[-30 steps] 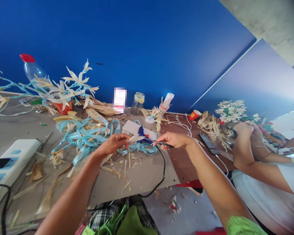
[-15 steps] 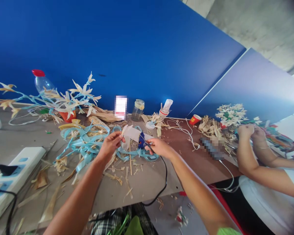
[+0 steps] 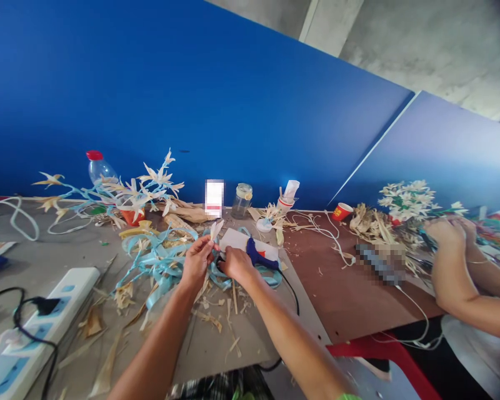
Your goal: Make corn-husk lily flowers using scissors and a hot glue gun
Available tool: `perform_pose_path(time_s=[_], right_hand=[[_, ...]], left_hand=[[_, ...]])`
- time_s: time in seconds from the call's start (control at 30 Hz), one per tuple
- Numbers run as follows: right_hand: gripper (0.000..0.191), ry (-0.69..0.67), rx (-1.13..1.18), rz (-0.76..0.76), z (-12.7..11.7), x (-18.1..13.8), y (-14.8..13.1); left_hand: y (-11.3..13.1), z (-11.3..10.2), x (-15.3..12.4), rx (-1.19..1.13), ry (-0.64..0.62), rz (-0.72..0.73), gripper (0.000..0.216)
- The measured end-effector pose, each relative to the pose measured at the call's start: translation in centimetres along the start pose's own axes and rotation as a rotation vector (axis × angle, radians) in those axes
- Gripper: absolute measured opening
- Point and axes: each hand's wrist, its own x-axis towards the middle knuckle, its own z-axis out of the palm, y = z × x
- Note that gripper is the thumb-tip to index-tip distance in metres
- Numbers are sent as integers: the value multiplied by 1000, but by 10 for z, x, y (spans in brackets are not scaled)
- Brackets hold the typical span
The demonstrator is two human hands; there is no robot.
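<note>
My left hand (image 3: 198, 260) pinches a small pale husk flower (image 3: 215, 229) upright between thumb and fingertips. Close against it is my right hand (image 3: 236, 263), its fingers curled round dark-handled scissors (image 3: 220, 262); only part of the dark handle shows and the blades are hidden. Just right of that hand, a blue glue gun (image 3: 261, 256) lies on a white card (image 3: 230, 239), its black cord running off the table's front edge. Light blue ribbon (image 3: 162, 261) is heaped left of and behind my hands.
A white power strip (image 3: 45, 328) with plugs lies at left. Husk scraps (image 3: 210, 319) litter the table. Behind stand a flower spray (image 3: 154, 180), a glass jar (image 3: 242, 201) and a red paper cup (image 3: 341, 211). At right are a person's hands (image 3: 448, 230).
My right hand has moved left from beside the glue gun to my left hand, its fingers closed round the dark handle. The view has shifted left and up.
</note>
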Motion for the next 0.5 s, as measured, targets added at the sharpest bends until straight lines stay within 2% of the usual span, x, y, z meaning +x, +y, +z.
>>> perform_pose_path(time_s=[0.13,0.27,0.33,0.5], right_hand=[[43,-43,3,-6,-7,-4,1],[37,-41,46,-53,-14,-14,11],[34,21,80,-34,-17,-19,25],[34,285,44,178,-14,-26,81]], left_hand=[[-3,0,1,10,25,17,32],[-7,-2,2,21,47,41,35],[-8,-1,2,29,54,45,35],[-8,0,1,30,41,62,34]])
